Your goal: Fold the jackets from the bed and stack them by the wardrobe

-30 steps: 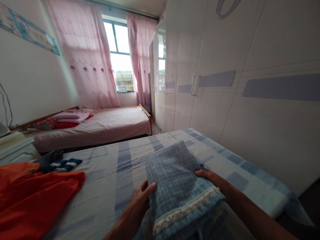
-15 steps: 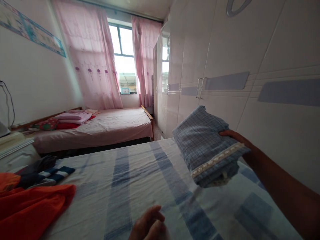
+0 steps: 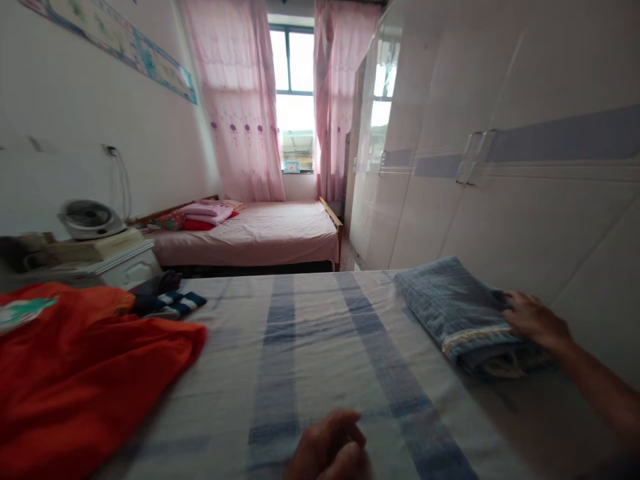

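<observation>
A folded blue-grey plaid garment (image 3: 450,307) with a pale lace band lies at the right side of the bed. My right hand (image 3: 537,320) is closed on its right edge, the thumb on top and the other fingers partly hidden. Low in the middle, my left hand (image 3: 327,447) hovers over the striped bed sheet (image 3: 325,360). Its fingers are curled in, and nothing shows in them.
An orange garment (image 3: 100,373) is spread at the left, with dark and striped clothes (image 3: 175,303) behind it. Tall white wardrobe doors (image 3: 430,220) border the right side. Farther back are a pink-covered bed (image 3: 265,233) and a small fan (image 3: 93,219) on a cabinet.
My right hand has lowered the folded garment from above the bed onto the sheet's right side. My left hand stays curled. The view has turned left, bringing the fan into sight.
</observation>
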`<state>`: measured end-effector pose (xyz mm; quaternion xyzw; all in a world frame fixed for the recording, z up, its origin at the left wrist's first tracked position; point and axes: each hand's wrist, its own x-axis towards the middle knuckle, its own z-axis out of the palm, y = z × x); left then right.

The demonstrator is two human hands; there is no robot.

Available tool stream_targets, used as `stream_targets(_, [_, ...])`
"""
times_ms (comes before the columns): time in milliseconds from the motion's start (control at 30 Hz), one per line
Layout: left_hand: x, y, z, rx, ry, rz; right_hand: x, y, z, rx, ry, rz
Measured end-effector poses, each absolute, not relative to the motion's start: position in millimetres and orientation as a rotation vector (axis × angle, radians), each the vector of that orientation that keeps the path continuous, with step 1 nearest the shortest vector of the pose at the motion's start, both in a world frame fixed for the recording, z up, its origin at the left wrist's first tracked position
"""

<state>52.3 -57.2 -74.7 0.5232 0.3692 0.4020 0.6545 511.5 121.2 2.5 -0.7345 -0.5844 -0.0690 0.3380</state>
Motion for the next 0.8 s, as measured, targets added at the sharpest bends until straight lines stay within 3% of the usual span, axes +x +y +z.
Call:
stream_targets(167, [53, -61, -48, 1.459, 0.961, 0.870, 417, 91, 15, -1.764, -1.780, -0.380])
stream_targets(333, [59, -65, -52, 1.694, 1.031, 0.930, 286, 54, -18, -1.499, -2.048, -0.025])
stream_targets(500, [56, -71, -43, 1.844, 1.050, 0.897, 202, 32, -53, -1.557, -2.207, 0.182])
stream_targets(667, [-10, -74, 13, 2.284, 1.105, 0.847, 186, 28, -74, -1.485, -2.350, -0.068])
stream_targets(800, [-105, -87, 44, 2.377, 1.598, 0.922, 190, 30, -83, -1.380, -2.337, -0.156])
